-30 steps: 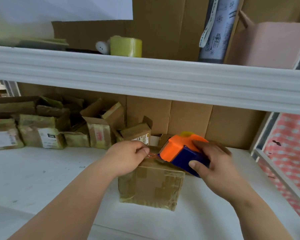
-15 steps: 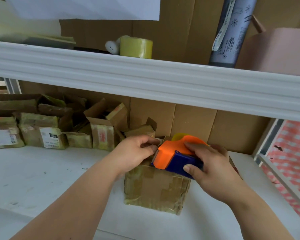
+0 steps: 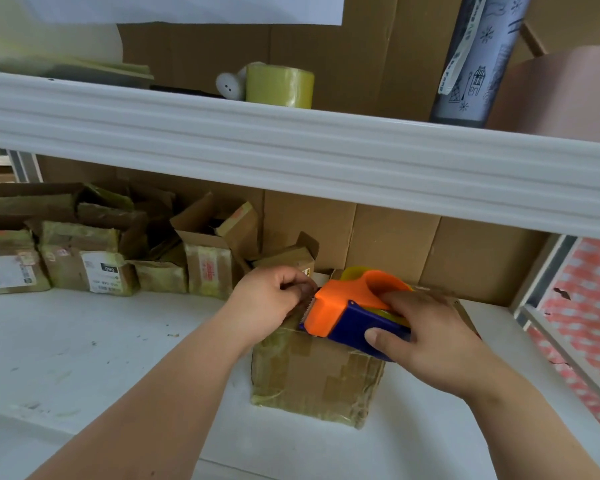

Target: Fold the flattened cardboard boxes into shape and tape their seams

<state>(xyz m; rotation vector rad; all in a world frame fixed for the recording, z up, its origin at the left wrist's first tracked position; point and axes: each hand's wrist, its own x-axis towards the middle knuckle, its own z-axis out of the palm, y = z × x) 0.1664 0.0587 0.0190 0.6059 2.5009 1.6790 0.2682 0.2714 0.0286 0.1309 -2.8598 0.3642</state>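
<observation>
We see a taped cardboard box (image 3: pixel 316 379) standing on the white tabletop (image 3: pixel 84 341), toward its right half and a little forward of the back edge. On the box's top sits an orange and blue tape dispenser (image 3: pixel 347 313), its toothed end pointing left. The right hand (image 3: pixel 426 337) grips the dispenser, thumb pressed on the blue side and fingers curled into the orange handle. The left hand (image 3: pixel 267 303) has its fingers curled tight at the box's upper left edge, just beside the dispenser's teeth, pinching something there (probably the tape end, though we cannot make it out).

Along the tabletop's back edge, toward the left corner, lies a heap of folded and taped small boxes (image 3: pixel 94 258), some with white labels. Brown cardboard sheets (image 3: pixel 430 247) line the back wall. On the upper shelf (image 3: pixel 291 150) stand a yellowish tape roll (image 3: pixel 279 84), a small white object (image 3: pixel 230 85) touching its left side, and a patterned grey roll (image 3: pixel 478 60) farther right.
</observation>
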